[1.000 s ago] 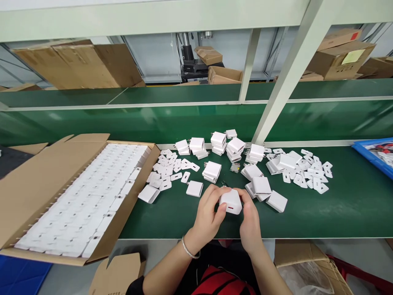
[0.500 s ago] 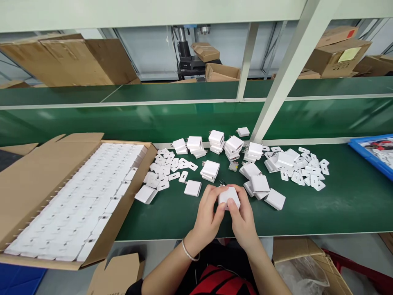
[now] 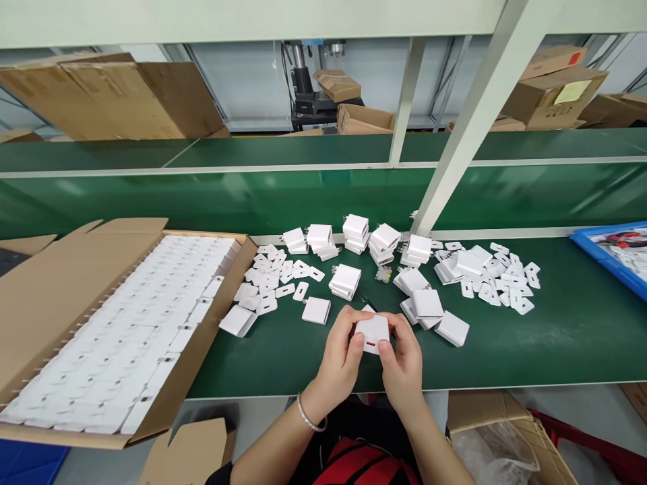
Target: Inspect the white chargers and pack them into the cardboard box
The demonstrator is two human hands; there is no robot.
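We hold a white adapter (image 3: 373, 329) over the green bench (image 3: 515, 350). Our left hand (image 3: 337, 356) grips its left side and our right hand (image 3: 403, 360) its right; both thumbs press near its red slot (image 3: 371, 343). Left of the adapter, we have an open carton (image 3: 201, 339) containing rows of white units (image 3: 126, 323). Beyond the adapter stand stacked adapters (image 3: 356, 225), with loose plates (image 3: 267, 303) to its far left and a second plate pile (image 3: 515, 279) to its far right. Farther right of it, we see a blue tray (image 3: 609, 263).

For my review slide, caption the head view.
Left hand and right hand hold a white adapter over a green workbench.
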